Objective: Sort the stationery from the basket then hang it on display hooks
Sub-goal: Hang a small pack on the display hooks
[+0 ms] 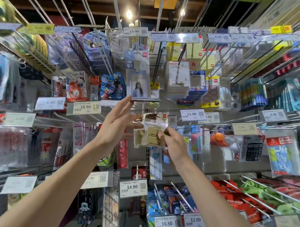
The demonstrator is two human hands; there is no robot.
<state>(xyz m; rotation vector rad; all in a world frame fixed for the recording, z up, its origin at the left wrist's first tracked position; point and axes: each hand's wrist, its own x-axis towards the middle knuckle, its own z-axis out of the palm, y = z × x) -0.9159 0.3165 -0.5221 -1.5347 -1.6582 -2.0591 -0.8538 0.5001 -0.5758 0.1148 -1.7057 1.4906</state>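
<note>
My right hand (173, 144) pinches a clear plastic packet of beige stationery pieces (149, 134) by its right edge, held up in front of the display wall. To the packet's left, my left hand (117, 123) is raised with fingers straight and spread, its fingertips near the lower edge of a hanging ID badge holder pack (139, 84). The packet's brown header (152, 117) sits just below a hook with a blurred price tag (111, 102). The basket is out of view.
Rows of metal display hooks (159, 61) jut toward me, loaded with sticky notes (193, 54), correction tape (76, 87), label packs (212, 94) and a calculator (254, 151). Price tags such as 18.90 (84, 107) and 11.90 (192, 114) hang at hook ends.
</note>
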